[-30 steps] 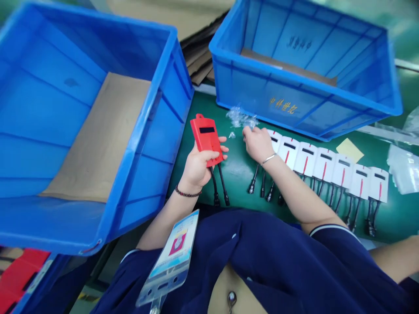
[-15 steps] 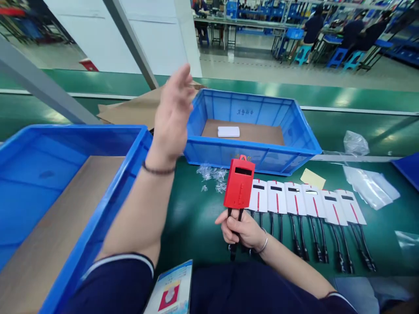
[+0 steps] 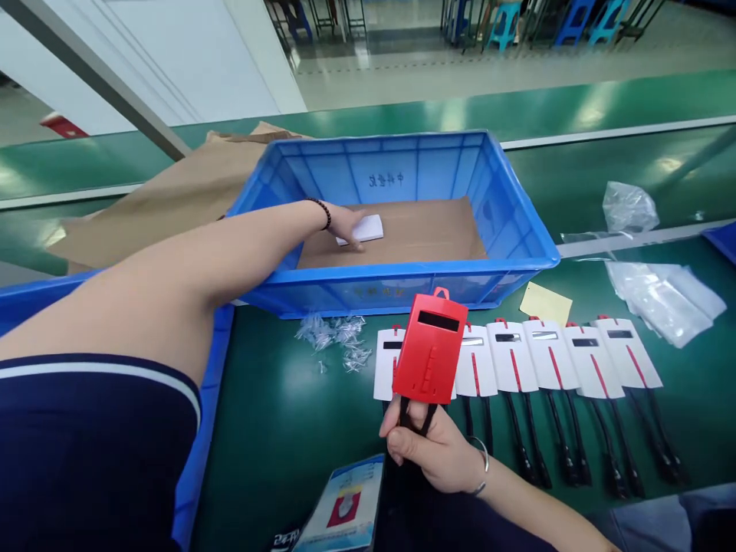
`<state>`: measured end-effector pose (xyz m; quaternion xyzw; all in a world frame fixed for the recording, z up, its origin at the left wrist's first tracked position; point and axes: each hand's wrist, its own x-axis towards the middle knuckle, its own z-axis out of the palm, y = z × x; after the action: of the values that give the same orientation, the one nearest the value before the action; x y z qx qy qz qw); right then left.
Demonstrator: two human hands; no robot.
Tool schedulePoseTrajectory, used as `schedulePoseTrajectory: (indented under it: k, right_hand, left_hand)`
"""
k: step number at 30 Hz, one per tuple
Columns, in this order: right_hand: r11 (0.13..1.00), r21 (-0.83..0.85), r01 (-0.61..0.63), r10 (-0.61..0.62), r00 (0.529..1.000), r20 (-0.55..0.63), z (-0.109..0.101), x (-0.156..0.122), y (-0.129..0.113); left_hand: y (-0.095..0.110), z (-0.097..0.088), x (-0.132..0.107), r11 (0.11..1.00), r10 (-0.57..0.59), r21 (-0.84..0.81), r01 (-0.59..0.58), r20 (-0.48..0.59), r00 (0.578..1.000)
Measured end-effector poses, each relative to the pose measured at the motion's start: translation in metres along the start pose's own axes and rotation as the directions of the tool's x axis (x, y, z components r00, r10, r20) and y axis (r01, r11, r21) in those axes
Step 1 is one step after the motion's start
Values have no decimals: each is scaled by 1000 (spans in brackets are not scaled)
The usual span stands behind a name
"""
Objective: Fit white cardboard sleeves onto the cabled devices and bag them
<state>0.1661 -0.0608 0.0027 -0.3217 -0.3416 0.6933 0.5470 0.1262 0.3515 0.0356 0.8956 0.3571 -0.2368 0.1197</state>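
Left hand on a white piece in the bin, right hand holding up a red device.
The left hand (image 3: 346, 224) lies over the white piece (image 3: 371, 228), fingers parted about it; whether they grip cannot be told. The right hand (image 3: 422, 441) is closed around the black leads (image 3: 429, 420) just under the red device (image 3: 432, 349), which stands tilted above the green table (image 3: 276, 429). The step appears to be picking up the white piece; lifting it would call for a firm hold on its edges and clearance over the near wall of the blue bin (image 3: 402, 271), the chief obstacle. The piece rests on cardboard (image 3: 428, 230). Behind and right of the device runs a row of white-faced units (image 3: 628, 353); clear plastic bits (image 3: 330, 331) lie left, a yellow slip (image 3: 545, 304) and clear bags (image 3: 661, 299) farther right.
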Motion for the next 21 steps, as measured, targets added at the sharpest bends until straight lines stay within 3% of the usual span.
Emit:
schedulePoseTrajectory:
  k: [3, 5, 8, 10, 12, 14, 15, 16, 18, 21]
  right_hand:
    - [999, 45, 29, -29, 1000, -13, 0, -2, -6]
    - [996, 84, 39, -39, 999, -6, 2, -4, -8]
    - [995, 85, 44, -44, 999, 3, 6, -9, -8]
    - [997, 55, 63, -62, 998, -12, 10, -11, -7]
    - [995, 35, 88, -87, 995, -40, 13, -13, -5]
    - [995, 29, 100, -98, 992, -79, 15, -14, -4]
    - [994, 22, 103, -101, 990, -103, 17, -14, -3]
    - [995, 8, 103, -101, 987, -125, 18, -15, -2]
    - [995, -50, 89, -95, 985, -142, 21, -16, -1]
    - [986, -159, 57, -74, 992, -101, 25, -17, 2]
  left_hand:
    - [-4, -7, 1, 999, -3, -37, 2, -30, 1000]
    - [-5, -23, -13, 976, 1, -215, -28, -123, 992]
    - [0, -48, -64, 796, -6, -578, -181, -308, 952]
    - [12, -48, -115, 669, 1, -682, -296, -397, 918]
    - [33, -23, -170, 487, 14, -754, -440, -497, 868]
    - [61, 21, -220, 11, 39, -808, -589, -589, 807]
    - [77, 47, -240, -176, 39, -788, -590, -604, 796]
    - [92, 73, -258, -310, 67, -784, -538, -583, 810]
    - [118, 120, -288, -463, 78, -769, -441, -531, 844]
    - [139, 171, -323, -537, -34, -744, -399, -453, 891]
